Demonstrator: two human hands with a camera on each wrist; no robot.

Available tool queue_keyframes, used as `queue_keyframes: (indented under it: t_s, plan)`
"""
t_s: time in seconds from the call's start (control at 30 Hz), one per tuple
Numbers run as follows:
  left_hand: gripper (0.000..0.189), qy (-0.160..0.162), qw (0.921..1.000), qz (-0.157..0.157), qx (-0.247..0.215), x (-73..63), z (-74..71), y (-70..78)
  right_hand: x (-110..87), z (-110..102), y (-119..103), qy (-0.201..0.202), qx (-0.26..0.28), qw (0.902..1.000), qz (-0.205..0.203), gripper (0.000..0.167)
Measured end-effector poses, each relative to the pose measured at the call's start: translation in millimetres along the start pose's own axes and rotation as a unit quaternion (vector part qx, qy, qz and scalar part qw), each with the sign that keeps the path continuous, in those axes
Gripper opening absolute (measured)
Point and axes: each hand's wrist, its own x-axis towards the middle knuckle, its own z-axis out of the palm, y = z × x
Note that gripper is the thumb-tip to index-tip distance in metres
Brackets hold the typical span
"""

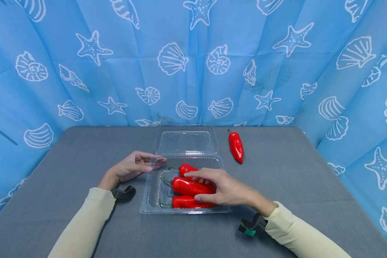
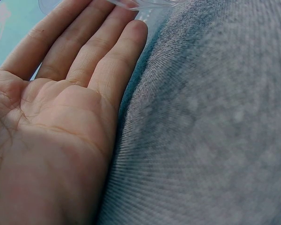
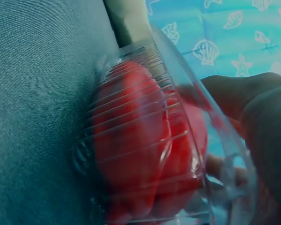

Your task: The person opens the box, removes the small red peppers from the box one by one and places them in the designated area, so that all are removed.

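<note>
A clear plastic clamshell box [image 1: 146,202] lies with its lid [image 1: 185,141] folded back. Inside, a middle red pepper [image 1: 187,186] sits between an upper red pepper [image 1: 185,169] and a lower red pepper [image 1: 187,202], stems to the left. My right hand [image 1: 225,187] holds the middle one by its right end, fingers over the far side and thumb on the near side. In the right wrist view, red peppers [image 3: 131,126] show through the ribbed wall. At the box's left rim, my left hand [image 1: 133,166] rests its straight fingertips, palm visible in the left wrist view.
Another red pepper [image 1: 236,147] lies on the grey tabletop [image 1: 271,172], right of the lid. Behind the table hangs a blue curtain [image 1: 193,89] with white shells and starfish. Each wrist bears a black strap-on device.
</note>
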Motion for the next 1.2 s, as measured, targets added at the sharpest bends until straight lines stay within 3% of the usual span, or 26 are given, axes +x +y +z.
queue_keyframes:
  t_s: [0.43,0.67,1.0,1.2]
  plan:
    - [0.049,-0.001,1.0000,-0.005,0.000,-0.4,-0.8,0.3,0.1,6.9,-1.4,0.011,-0.056,0.9981,0.022,0.059]
    - [0.049,0.000,1.0000,-0.005,0.000,-1.0,-2.4,-2.0,1.0,5.3,-0.6,0.013,-0.038,0.9989,0.026,0.059]
    - [0.048,-0.005,1.0000,-0.002,-0.002,-0.1,-1.9,-0.7,2.1,1.7,-0.3,0.017,0.028,0.9988,0.036,0.064]
    - [0.047,-0.009,1.0000,0.000,-0.004,-0.2,-1.7,0.3,2.0,-0.3,1.2,0.020,0.051,0.9985,0.010,0.058]
